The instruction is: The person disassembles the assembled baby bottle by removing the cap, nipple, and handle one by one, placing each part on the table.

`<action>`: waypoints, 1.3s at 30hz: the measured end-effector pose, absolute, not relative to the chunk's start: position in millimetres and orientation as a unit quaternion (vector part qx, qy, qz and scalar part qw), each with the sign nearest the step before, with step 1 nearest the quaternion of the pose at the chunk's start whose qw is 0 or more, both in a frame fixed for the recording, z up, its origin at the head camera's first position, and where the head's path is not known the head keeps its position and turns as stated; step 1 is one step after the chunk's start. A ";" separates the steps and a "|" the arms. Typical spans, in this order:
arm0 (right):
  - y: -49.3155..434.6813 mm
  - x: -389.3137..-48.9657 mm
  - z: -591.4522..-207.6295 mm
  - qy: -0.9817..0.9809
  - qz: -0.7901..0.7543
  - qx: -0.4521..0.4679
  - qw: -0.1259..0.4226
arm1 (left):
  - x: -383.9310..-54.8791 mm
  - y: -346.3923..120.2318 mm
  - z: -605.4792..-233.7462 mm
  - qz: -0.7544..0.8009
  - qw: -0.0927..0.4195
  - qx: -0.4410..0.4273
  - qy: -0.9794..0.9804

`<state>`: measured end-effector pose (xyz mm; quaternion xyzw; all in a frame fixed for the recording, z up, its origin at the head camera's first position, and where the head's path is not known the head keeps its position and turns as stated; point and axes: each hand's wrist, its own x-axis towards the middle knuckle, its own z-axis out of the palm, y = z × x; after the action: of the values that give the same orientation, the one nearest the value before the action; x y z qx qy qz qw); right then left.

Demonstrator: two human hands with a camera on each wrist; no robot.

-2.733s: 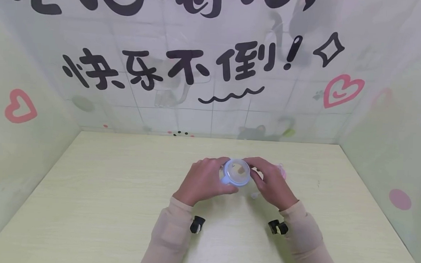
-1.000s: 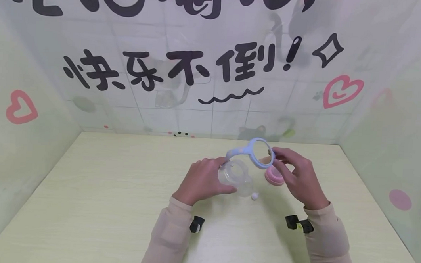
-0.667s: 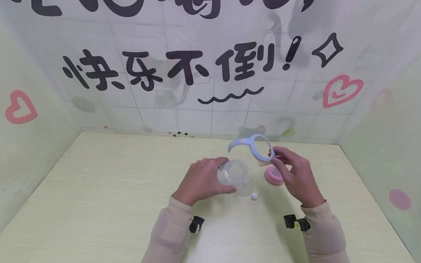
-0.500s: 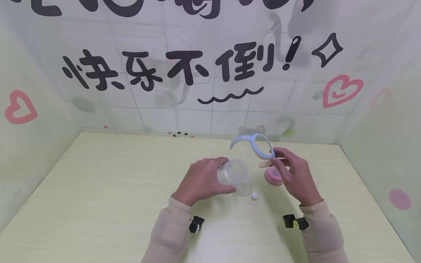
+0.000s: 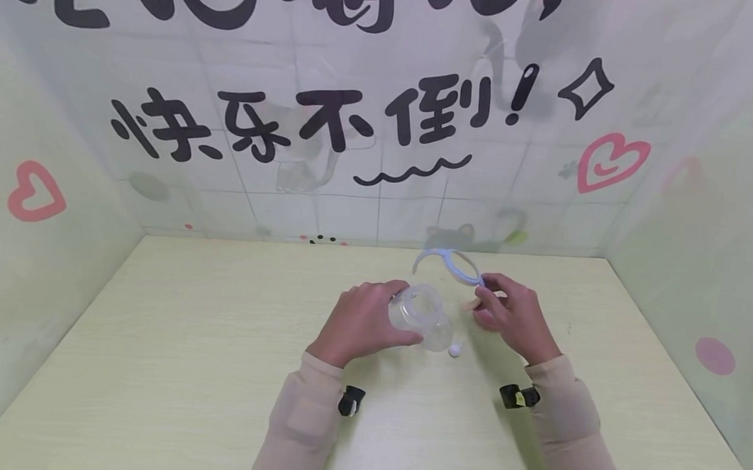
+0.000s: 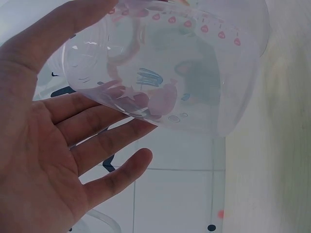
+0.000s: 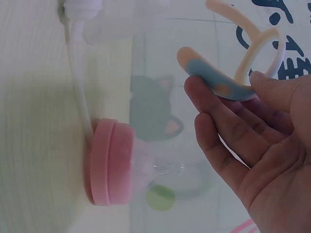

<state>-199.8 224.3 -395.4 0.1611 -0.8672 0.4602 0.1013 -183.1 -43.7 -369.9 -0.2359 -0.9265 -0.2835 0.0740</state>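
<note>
A clear baby bottle (image 5: 419, 309) with its mouth uncovered is gripped by my left hand (image 5: 359, 323), tilted a little over the table. Thumb and fingers wrap its side in the left wrist view, where printed pink marks show on the bottle wall (image 6: 194, 63). To the right and slightly farther back, my right hand (image 5: 518, 315) pinches a blue bottle handle (image 5: 458, 268), a ring with curved grips, held apart from the bottle. Beneath that hand, partly covered by it in the head view, sits a pink collar (image 7: 112, 162) with a clear nipple pointing up.
A white straw (image 7: 77, 73) with a round white weight (image 5: 455, 350) lies on the pale wooden table (image 5: 184, 367), close to the bottle. Printed curtain walls (image 5: 377, 214) stand along the back and both sides.
My right hand has lifted the blue handle off the bottle and carried it right, then shifted slightly back left, lowering and tilting it. My left hand keeps its hold on the bottle.
</note>
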 end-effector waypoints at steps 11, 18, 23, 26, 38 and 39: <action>221.4 -206.0 -410.8 -0.866 0.484 0.118 0.052 | -183.3 -43.6 -370.1 -0.281 0.072 -0.236 -0.927; 218.9 -209.9 -419.2 -0.893 0.432 0.120 0.045 | -183.7 -43.5 -370.4 -0.280 0.068 -0.236 -0.928; 217.7 -211.1 -423.7 -0.907 0.401 0.121 0.044 | -183.5 -44.1 -370.2 -0.282 0.068 -0.239 -0.927; 216.8 -211.3 -425.0 -0.908 0.396 0.127 0.038 | -183.8 -44.2 -370.6 -0.282 0.070 -0.240 -0.926; 212.3 -210.6 -426.6 -0.919 0.370 0.131 0.025 | -183.7 -45.6 -370.2 -0.280 0.069 -0.237 -0.928; 212.0 -210.7 -426.8 -0.922 0.365 0.131 0.026 | -183.6 -45.8 -370.0 -0.281 0.068 -0.237 -0.927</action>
<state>-210.7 212.0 -426.8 0.1305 -0.9216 0.3646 0.0261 -183.6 -45.8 -370.0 -0.2370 -0.9275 -0.2811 0.0683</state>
